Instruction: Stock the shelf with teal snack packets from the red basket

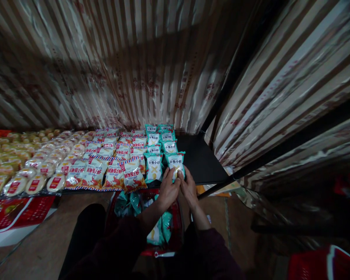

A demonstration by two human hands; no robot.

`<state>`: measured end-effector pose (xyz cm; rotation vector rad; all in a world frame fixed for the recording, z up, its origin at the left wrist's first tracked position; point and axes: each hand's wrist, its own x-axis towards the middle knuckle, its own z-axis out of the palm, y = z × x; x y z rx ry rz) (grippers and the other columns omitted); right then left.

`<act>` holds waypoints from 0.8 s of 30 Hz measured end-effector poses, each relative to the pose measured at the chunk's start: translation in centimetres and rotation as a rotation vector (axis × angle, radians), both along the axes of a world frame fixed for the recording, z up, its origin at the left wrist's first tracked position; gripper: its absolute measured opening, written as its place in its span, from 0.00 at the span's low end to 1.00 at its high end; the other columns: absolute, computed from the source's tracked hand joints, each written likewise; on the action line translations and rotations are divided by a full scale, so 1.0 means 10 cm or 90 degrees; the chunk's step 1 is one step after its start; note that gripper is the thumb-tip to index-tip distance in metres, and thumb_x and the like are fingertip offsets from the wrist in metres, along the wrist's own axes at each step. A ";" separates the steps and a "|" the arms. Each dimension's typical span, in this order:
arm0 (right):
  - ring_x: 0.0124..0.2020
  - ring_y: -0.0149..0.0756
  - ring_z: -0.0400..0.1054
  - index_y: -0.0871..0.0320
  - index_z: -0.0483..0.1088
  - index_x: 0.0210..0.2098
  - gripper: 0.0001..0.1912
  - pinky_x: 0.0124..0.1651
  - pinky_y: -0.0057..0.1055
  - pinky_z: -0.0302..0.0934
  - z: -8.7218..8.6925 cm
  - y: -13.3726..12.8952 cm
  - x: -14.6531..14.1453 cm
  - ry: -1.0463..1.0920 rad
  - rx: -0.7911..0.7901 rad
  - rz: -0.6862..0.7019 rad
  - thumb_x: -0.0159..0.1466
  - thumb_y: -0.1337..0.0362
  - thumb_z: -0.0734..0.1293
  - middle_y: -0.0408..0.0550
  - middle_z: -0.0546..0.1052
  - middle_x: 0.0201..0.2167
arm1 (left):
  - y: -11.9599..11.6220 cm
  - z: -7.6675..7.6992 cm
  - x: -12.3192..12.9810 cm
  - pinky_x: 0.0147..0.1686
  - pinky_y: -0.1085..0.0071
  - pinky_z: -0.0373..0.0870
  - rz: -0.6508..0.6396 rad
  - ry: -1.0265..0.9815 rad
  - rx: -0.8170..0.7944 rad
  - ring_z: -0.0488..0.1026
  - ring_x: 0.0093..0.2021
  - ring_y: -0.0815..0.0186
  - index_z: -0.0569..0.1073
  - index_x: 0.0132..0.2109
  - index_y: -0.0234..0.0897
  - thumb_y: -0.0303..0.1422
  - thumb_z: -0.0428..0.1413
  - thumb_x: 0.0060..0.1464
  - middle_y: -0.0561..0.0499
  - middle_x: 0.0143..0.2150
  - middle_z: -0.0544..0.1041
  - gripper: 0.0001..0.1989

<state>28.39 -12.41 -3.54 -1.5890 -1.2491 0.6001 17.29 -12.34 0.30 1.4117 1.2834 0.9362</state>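
Both my hands are closed on one teal-and-white snack bag (pixel 175 161) at the front of the shelf. My left hand (pixel 168 190) grips its lower left side, and my right hand (pixel 188 186) its lower right. Another teal snack bag (pixel 154 167) stands just left of it, and several more teal bags (pixel 169 147) line up behind in two rows. Further left are rows of white snack bags (pixel 133 174) with orange and striped edges. Under my forearms a red basket (pixel 179 233) holds several loose teal bags (pixel 167 225).
The black shelf (pixel 204 159) ends at a dark metal post (pixel 218 188) on the right. Round wrapped cakes (pixel 36 182) fill its left part. Striped plastic sheeting (pixel 151 66) hangs behind. Red baskets (pixel 20 214) stand on the floor at left and right.
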 end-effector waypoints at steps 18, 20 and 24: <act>0.62 0.49 0.55 0.63 0.65 0.56 0.37 0.64 0.51 0.48 -0.39 0.28 0.12 -0.171 -0.002 -0.008 0.63 0.42 0.49 0.60 0.68 0.56 | 0.08 0.00 0.12 0.66 0.62 0.47 0.007 0.104 -0.015 0.49 0.68 0.54 0.62 0.62 0.26 0.29 0.49 0.53 0.35 0.68 0.52 0.28; 0.62 0.50 0.55 0.65 0.65 0.56 0.39 0.64 0.51 0.47 -0.40 0.30 0.12 -0.167 -0.011 -0.011 0.62 0.40 0.49 0.61 0.68 0.57 | 0.09 0.01 0.13 0.66 0.61 0.47 0.013 0.103 -0.008 0.49 0.68 0.54 0.63 0.61 0.26 0.29 0.49 0.53 0.35 0.68 0.52 0.28; 0.62 0.49 0.55 0.58 0.65 0.56 0.37 0.63 0.51 0.48 -0.42 0.32 0.13 -0.160 -0.010 -0.011 0.61 0.39 0.50 0.56 0.68 0.57 | 0.10 -0.02 0.14 0.66 0.60 0.48 0.028 0.098 0.015 0.49 0.68 0.54 0.65 0.60 0.31 0.30 0.49 0.53 0.40 0.68 0.54 0.26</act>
